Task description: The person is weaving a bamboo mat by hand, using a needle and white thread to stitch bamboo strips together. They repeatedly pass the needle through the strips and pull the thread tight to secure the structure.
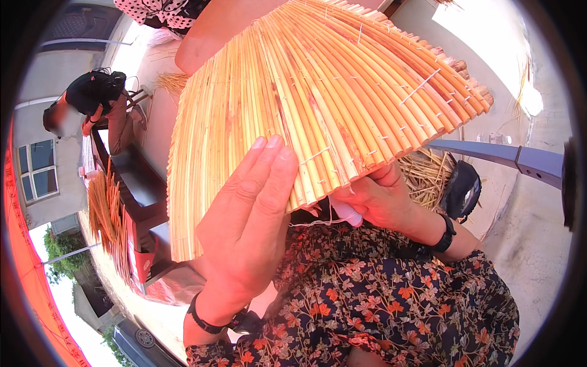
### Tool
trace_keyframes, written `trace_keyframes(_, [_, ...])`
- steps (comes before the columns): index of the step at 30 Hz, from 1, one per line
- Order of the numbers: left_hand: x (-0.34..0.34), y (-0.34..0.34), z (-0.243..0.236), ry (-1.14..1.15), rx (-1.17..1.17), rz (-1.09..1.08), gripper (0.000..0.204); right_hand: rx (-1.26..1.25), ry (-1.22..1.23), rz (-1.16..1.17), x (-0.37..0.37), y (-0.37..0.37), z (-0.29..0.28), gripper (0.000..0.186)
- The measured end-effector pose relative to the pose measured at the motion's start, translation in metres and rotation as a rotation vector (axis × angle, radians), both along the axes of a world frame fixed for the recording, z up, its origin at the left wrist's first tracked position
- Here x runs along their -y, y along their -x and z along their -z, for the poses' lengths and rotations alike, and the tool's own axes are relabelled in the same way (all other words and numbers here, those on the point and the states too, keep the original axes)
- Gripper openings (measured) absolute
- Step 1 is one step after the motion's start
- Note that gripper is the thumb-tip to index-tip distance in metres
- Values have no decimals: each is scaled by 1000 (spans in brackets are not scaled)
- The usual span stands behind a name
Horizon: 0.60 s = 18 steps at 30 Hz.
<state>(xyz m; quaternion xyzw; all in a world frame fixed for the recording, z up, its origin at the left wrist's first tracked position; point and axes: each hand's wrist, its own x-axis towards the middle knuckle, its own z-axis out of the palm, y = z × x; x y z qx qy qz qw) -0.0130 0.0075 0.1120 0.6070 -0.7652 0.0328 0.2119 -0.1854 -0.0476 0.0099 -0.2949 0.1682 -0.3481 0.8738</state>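
Observation:
A fan-shaped mat of straw-coloured stalks [275, 92], stitched side by side with short white threads, spreads tilted in front of me. Flat along its near edge lie the stretched fingers of my left hand [247, 214]; the thumb side goes under the mat and is mostly hidden. My right hand [388, 202] is closed at the lower right edge, thumb and curled fingers against the stalks, fingertips partly behind them. A pale lilac piece [347, 211] shows by its fingers, its kind unclear. Loose white thread [315, 223] hangs below the edge.
A heap of cut stalks [428, 174] lies beyond my right hand, beside a dark bag-like thing [465, 189]. A blue-grey metal bar [507, 160] crosses at right. At left, a bent-over person [98, 95] is near a dark table [137, 177] and bundled orange stalks [107, 208].

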Motion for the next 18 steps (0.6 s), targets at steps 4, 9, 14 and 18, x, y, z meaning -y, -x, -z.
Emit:
trace_keyframes(4, [-6, 2, 13, 20, -35, -44, 35, -29, -122, -71, -1, 7, 4, 10])
trace_keyframes(9, [-12, -2, 21, 33, -28, -64, 31, -85, -114, -158, -2, 13, 17, 12])
trace_keyframes(14, [-16, -5, 26, 53, -84, -76, 30, -183, -23, -277, -4, 27, 19, 15])
trace_keyframes(18, [-21, -5, 25, 61, -110, -74, 31, -271, 66, -362, -5, 44, 16, 18])
